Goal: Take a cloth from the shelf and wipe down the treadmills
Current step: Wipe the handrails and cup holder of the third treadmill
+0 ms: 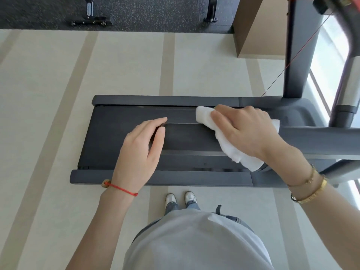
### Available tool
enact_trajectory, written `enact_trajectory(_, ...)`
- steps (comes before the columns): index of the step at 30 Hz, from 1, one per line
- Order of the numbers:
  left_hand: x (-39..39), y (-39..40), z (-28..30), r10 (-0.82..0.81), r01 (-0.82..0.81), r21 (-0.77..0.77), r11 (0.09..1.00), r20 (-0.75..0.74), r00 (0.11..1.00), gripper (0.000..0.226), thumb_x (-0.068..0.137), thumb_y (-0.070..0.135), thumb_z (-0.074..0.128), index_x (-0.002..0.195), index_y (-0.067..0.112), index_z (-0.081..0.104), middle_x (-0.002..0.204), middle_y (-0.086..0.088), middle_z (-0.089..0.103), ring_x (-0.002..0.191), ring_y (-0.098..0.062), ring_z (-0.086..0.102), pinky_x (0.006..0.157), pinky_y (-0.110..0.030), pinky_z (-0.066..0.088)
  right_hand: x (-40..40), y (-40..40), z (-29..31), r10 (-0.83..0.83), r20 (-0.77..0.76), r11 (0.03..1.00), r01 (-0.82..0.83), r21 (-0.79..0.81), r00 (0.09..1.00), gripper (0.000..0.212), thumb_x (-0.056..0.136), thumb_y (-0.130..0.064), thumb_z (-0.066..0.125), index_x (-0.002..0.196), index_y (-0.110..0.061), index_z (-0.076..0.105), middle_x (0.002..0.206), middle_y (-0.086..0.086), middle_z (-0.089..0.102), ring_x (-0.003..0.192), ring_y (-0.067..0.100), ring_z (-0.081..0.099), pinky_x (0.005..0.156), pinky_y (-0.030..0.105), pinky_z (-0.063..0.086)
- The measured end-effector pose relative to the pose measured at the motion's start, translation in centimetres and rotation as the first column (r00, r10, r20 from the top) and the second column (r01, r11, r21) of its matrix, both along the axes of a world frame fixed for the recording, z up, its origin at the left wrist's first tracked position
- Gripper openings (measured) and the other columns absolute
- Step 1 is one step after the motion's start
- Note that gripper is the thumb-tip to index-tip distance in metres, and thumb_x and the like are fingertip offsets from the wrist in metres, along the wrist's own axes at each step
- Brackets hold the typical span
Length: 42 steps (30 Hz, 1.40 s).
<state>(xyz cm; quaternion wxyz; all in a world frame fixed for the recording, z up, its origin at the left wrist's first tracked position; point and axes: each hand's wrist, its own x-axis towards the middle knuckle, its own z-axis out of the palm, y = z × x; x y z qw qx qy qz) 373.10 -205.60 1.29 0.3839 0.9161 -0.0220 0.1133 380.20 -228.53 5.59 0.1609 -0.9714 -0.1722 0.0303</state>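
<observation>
You're in the wiping step. The cloth is already off the shelf and in your right hand, right of frame centre. The hand lies over the cloth with fingers curled down onto its upper end, gripping it; the loose end trails toward the lower right. From this high angle I can't tell if the cloth is pressed on a raised bar of the treadmill or just held above the belt.

Your left hand sits left of centre, holding nothing, fingers straight and close together, thumb tucked alongside. It appears to rest on or hover over a dark bar; contact isn't clear.

The treadmill runs across the middle of the frame, its upright post at the upper right. You stand at its near side, shoes at bottom centre. The floor is pale and striped, with a dark mat and other equipment along the top edge.

My read on progress: early to middle, nothing shows how much is done.

Next move calls for:
- sweeping the cloth leftward along the surface under it
- keeping a flat palm and even pressure
- moving your left hand clear of the path
- covering both side rails, then the post and handles
</observation>
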Motion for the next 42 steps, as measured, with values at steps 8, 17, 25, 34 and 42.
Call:
enact_trajectory(8, 0.1, 0.2, -0.1, -0.022, 0.022, -0.038, 0.999, 0.008, 1.0, 0.029, 0.103, 0.023, 0.044, 0.124, 0.014, 0.062, 0.114, 0.006, 0.065, 0.093, -0.006, 0.059, 0.089, -0.039, 0.051, -1.1, 4.3, -0.2, 0.146, 0.084, 0.988, -0.149, 0.03, 0.986, 0.036, 0.097, -0.05, 0.021, 0.096, -0.027, 0.05, 0.068, -0.004, 0.058, 0.06, 0.024, 0.053, 0.056, 0.034, 0.041)
enact_trajectory(17, 0.1, 0.5, -0.1, -0.047, 0.046, -0.043, 0.998, -0.012, 0.999, 0.034, 0.103, 0.025, 0.041, 0.127, 0.012, 0.061, 0.121, 0.004, 0.064, 0.116, -0.012, 0.058, 0.1, -0.039, 0.047, -1.9, 4.0, -0.7, 0.012, 0.166, 0.999, -0.019, 0.042, 0.986, 0.035, 0.096, -0.047, 0.026, 0.091, -0.022, 0.051, 0.078, -0.006, 0.058, 0.061, 0.021, 0.048, 0.057, 0.033, 0.03)
enact_trajectory(25, 0.2, 0.7, -0.2, -0.055, 0.055, -0.053, 0.997, -0.004, 0.998, 0.033, 0.102, 0.026, 0.042, 0.125, 0.012, 0.061, 0.12, 0.005, 0.064, 0.115, -0.011, 0.057, 0.1, -0.034, 0.046, -1.7, 0.3, -0.6, -0.128, 0.127, 0.988, 0.115, 0.098, 0.984, 0.032, 0.096, -0.046, 0.027, 0.083, -0.025, 0.048, 0.07, -0.007, 0.054, 0.063, 0.022, 0.05, 0.054, 0.033, 0.032)
enact_trajectory(34, 0.4, 0.7, 0.1, -0.094, 0.095, -0.025, 0.995, 0.011, 0.995, 0.029, 0.102, 0.019, 0.043, 0.122, 0.009, 0.062, 0.115, 0.001, 0.065, 0.11, -0.015, 0.059, 0.097, -0.036, 0.047, -3.1, 6.1, -1.2, 0.009, 0.297, 0.992, -0.046, 0.118, 0.955, 0.039, 0.098, -0.026, 0.034, 0.128, -0.031, 0.059, 0.128, -0.016, 0.059, 0.085, 0.013, 0.064, 0.058, 0.026, 0.029)
enact_trajectory(42, 1.0, -1.6, 1.3, -0.169, 0.162, 0.103, 0.981, 0.061, 0.984, 0.025, 0.101, 0.015, 0.048, 0.119, 0.012, 0.065, 0.115, 0.003, 0.066, 0.108, -0.013, 0.06, 0.099, -0.035, 0.045, -3.1, 0.7, -3.1, -0.081, 0.548, 0.977, -0.043, 0.209, 0.833, 0.034, 0.098, -0.021, 0.039, 0.109, -0.014, 0.07, 0.092, -0.003, 0.069, 0.075, 0.019, 0.062, 0.068, 0.026, 0.042)
